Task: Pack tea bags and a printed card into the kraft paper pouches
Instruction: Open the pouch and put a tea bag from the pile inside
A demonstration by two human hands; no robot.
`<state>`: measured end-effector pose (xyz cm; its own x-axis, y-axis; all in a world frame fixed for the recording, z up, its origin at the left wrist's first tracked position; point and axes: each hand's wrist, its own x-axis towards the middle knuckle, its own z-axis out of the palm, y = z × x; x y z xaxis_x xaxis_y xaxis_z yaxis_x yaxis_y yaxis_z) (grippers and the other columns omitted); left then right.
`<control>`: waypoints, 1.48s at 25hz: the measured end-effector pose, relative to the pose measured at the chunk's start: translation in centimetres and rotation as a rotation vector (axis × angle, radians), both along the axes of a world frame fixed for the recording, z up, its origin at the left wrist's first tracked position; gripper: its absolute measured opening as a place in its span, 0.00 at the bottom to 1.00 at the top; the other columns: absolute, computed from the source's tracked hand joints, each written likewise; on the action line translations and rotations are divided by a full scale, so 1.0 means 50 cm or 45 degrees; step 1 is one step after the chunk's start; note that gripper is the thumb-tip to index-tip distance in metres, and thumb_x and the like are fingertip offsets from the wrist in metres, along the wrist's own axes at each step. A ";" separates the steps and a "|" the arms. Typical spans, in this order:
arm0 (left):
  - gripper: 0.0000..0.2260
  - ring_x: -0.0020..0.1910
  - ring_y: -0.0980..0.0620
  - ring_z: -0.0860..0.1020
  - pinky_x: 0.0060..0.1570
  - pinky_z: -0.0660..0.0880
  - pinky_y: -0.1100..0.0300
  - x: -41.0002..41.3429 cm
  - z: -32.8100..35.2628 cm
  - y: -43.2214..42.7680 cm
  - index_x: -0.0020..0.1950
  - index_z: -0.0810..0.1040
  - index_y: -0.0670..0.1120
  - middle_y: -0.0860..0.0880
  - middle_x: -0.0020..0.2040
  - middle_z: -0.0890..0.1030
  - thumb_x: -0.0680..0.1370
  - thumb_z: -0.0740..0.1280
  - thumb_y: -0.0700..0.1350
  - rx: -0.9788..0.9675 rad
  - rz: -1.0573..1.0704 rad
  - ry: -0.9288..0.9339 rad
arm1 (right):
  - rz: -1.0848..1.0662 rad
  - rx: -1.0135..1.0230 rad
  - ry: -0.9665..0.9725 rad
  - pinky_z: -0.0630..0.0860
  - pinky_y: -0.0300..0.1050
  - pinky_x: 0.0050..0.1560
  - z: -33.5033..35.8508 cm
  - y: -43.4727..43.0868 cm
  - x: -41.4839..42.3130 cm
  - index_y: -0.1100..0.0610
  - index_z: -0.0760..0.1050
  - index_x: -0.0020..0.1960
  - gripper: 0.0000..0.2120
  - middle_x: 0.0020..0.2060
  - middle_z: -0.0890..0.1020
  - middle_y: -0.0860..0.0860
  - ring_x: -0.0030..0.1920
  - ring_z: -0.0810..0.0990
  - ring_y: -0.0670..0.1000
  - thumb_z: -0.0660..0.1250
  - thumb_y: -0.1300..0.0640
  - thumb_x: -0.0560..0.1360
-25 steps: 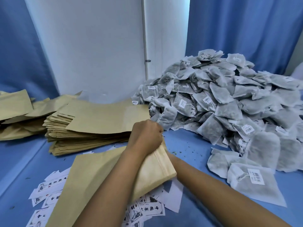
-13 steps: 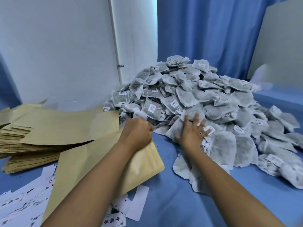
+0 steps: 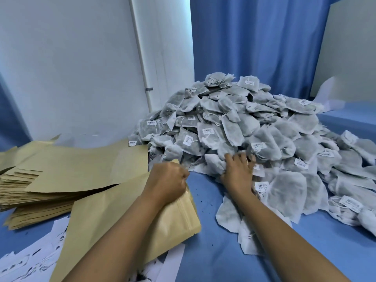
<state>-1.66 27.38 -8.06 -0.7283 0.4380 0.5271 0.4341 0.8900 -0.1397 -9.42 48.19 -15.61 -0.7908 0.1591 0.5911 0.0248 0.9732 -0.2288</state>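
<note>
the right hand (image 3: pixel 239 171) had left the mouth of the kraft paper pouch (image 3: pixel 130 216) and gone across to the heap of tea bags (image 3: pixel 250 127). a moment before it was tucked in behind the left fist at the pouch; now it lay on the near foot of the heap, fingers spread and only slightly bent over the bags, pressing into them. i could not see that it had closed round any one bag yet, so i would call that grip wide.

the left hand (image 3: pixel 166 180) had not let go. its grip was a tight fist bunched on the top edge of the pouch, holding the mouth end up, just left of the heap's near edge. the rest of the pouch sloped down toward the person, its zip strip showing below the fist.

further left of the heap sat the stack of flat pouches (image 3: pixel 61 176), and under the held pouch lay scattered printed cards (image 3: pixel 34 259) on the blue bench (image 3: pixel 211 251).

to my eye this meant the pouch was opened and ready, and filling was beginning: the next thing wanted was a gathered handful of bags carried back to the mouth. whether a card was already inside i could not tell.
</note>
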 end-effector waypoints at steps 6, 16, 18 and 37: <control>0.11 0.21 0.49 0.71 0.23 0.65 0.64 0.040 0.007 -0.064 0.23 0.69 0.44 0.48 0.22 0.72 0.62 0.52 0.43 0.300 -0.143 0.153 | 0.849 -1.169 -0.032 0.74 0.42 0.49 0.018 -0.104 0.063 0.55 0.76 0.51 0.11 0.47 0.82 0.49 0.49 0.80 0.50 0.72 0.58 0.70; 0.13 0.21 0.48 0.64 0.26 0.59 0.63 0.072 -0.010 -0.111 0.24 0.66 0.40 0.45 0.22 0.69 0.68 0.56 0.44 0.566 -0.143 0.171 | 1.392 -2.298 -1.269 0.80 0.47 0.48 0.060 -0.164 0.159 0.67 0.79 0.51 0.11 0.45 0.84 0.59 0.46 0.84 0.55 0.63 0.66 0.71; 0.10 0.24 0.50 0.62 0.25 0.61 0.61 0.076 -0.006 -0.124 0.24 0.64 0.41 0.46 0.22 0.66 0.65 0.53 0.41 0.622 -0.235 0.196 | 1.349 -2.240 -1.306 0.80 0.46 0.48 0.062 -0.172 0.167 0.66 0.77 0.51 0.10 0.45 0.84 0.58 0.45 0.84 0.54 0.62 0.67 0.72; 0.05 0.27 0.51 0.64 0.25 0.64 0.55 0.083 0.030 -0.096 0.25 0.64 0.44 0.50 0.24 0.64 0.62 0.53 0.40 0.756 -0.316 0.285 | 1.480 -1.615 -1.288 0.79 0.37 0.43 0.139 -0.283 0.197 0.60 0.73 0.46 0.10 0.37 0.79 0.52 0.38 0.80 0.45 0.55 0.67 0.80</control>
